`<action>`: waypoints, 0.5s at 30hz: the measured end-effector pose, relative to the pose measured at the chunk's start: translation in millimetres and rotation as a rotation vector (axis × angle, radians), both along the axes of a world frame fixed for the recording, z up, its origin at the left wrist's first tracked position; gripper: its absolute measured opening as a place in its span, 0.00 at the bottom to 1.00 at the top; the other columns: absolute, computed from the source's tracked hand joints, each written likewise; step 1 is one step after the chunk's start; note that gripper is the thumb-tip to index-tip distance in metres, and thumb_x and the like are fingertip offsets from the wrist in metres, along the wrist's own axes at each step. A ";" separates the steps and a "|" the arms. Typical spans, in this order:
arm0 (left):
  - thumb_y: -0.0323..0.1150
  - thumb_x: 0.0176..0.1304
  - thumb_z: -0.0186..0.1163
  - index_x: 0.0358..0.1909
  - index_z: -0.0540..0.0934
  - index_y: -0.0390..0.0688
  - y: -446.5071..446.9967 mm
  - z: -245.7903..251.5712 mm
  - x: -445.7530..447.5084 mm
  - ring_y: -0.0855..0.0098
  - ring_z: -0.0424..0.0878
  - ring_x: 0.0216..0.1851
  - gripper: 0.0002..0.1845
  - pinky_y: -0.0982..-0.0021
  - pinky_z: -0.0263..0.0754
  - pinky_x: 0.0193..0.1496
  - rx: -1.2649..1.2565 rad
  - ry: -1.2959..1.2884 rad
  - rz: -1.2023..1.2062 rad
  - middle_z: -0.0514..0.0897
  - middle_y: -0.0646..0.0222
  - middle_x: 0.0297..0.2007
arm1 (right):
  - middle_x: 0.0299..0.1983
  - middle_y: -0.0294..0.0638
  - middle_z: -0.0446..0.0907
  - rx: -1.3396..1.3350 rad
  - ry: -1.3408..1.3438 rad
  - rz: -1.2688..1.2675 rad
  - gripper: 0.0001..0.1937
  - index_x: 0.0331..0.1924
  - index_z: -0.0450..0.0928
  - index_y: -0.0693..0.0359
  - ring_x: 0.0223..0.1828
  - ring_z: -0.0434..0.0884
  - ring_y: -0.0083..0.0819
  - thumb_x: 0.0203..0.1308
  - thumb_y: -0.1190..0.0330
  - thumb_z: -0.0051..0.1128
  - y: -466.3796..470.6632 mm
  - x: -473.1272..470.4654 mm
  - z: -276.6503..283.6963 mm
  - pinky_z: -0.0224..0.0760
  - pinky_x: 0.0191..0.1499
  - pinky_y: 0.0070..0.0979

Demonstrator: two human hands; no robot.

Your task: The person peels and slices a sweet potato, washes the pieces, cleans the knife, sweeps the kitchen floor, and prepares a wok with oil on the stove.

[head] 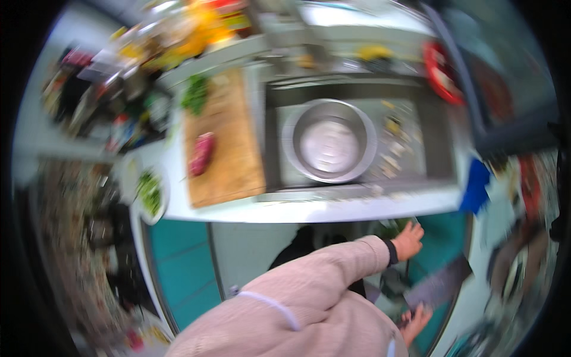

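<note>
My left hand (408,241) reaches out below the counter's front edge at right, over some green leaves (392,226); whether it holds them is blurred. Lower down, my right hand (415,320) grips the handle of a cleaver (439,283), its wide blade pointing up and right. On the counter at left, a wooden cutting board (232,156) bears a red-pink piece of food (202,154), perhaps meat, and a bunch of green herbs (195,94). A round metal basin (330,140) stands in the sink (428,134), with pale scraps to its right.
A white plate of chopped greens (151,195) sits left of the board. Bottles and packages (178,35) crowd the back left. At right are a blue cloth or bag (475,186) and a red basket (439,73). Teal cabinet fronts (180,263) lie below the counter.
</note>
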State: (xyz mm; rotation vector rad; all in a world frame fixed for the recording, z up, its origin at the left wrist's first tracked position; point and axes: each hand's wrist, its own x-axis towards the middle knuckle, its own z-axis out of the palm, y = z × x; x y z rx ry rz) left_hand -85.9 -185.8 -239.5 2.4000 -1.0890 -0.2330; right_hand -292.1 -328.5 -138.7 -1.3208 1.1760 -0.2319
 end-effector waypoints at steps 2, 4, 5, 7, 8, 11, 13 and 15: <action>0.34 0.55 0.58 0.40 0.81 0.32 51.2 -3.3 30.0 0.47 0.68 0.61 0.16 0.49 0.62 0.64 -0.275 0.258 0.133 0.73 0.43 0.55 | 0.29 0.35 0.72 -0.189 0.024 0.093 0.16 0.55 0.66 0.55 0.16 0.66 0.19 0.67 0.66 0.56 -13.7 12.4 -13.8 0.58 0.15 0.19; 0.31 0.55 0.58 0.43 0.78 0.27 118.9 18.0 48.5 0.46 0.71 0.58 0.17 0.56 0.64 0.63 -0.528 0.150 0.274 0.73 0.42 0.55 | 0.29 0.35 0.72 -0.294 0.033 0.207 0.16 0.55 0.66 0.56 0.16 0.66 0.19 0.67 0.66 0.56 -22.5 28.9 -20.5 0.58 0.15 0.19; 0.25 0.51 0.60 0.44 0.79 0.32 163.2 32.1 52.3 0.49 0.72 0.57 0.17 0.56 0.66 0.62 -0.706 0.270 0.397 0.74 0.44 0.54 | 0.29 0.34 0.72 -0.323 0.037 0.278 0.16 0.55 0.66 0.56 0.16 0.66 0.19 0.67 0.66 0.56 -24.6 36.5 -21.0 0.58 0.16 0.19; 0.20 0.42 0.63 0.41 0.82 0.45 279.6 61.6 46.2 0.55 0.77 0.53 0.20 0.61 0.74 0.50 -0.455 -0.253 0.513 0.79 0.55 0.50 | 0.30 0.34 0.72 -0.341 0.026 0.414 0.16 0.54 0.67 0.57 0.16 0.66 0.19 0.67 0.67 0.56 -19.1 55.1 -20.8 0.58 0.16 0.18; 0.22 0.40 0.65 0.38 0.82 0.43 342.9 75.8 46.1 0.56 0.77 0.51 0.18 0.61 0.74 0.47 -0.296 -0.487 0.713 0.80 0.58 0.47 | 0.30 0.34 0.73 -0.338 0.013 0.487 0.16 0.54 0.67 0.58 0.16 0.66 0.19 0.67 0.67 0.56 -11.7 66.5 -20.0 0.58 0.16 0.18; 0.30 0.39 0.72 0.56 0.71 0.41 481.0 99.6 3.8 0.53 0.73 0.55 0.37 0.54 0.69 0.54 0.317 -0.420 1.339 0.76 0.57 0.52 | 0.30 0.34 0.73 -0.302 -0.040 0.667 0.15 0.54 0.67 0.59 0.16 0.66 0.18 0.67 0.67 0.56 27.0 94.7 -11.9 0.58 0.16 0.18; 0.36 0.38 0.77 0.59 0.69 0.43 531.4 94.6 -19.6 0.54 0.68 0.60 0.42 0.54 0.65 0.59 0.523 -0.322 1.503 0.72 0.57 0.58 | 0.30 0.33 0.72 -0.248 -0.081 0.726 0.12 0.49 0.69 0.63 0.16 0.66 0.17 0.67 0.68 0.55 59.5 113.2 -6.1 0.58 0.16 0.16; 0.39 0.38 0.77 0.59 0.70 0.43 557.6 80.9 -26.4 0.54 0.72 0.57 0.42 0.54 0.68 0.56 0.412 -0.308 1.398 0.75 0.57 0.56 | 0.29 0.32 0.71 -0.224 -0.059 0.799 0.10 0.47 0.69 0.62 0.16 0.66 0.17 0.67 0.68 0.55 88.1 129.9 0.9 0.58 0.17 0.16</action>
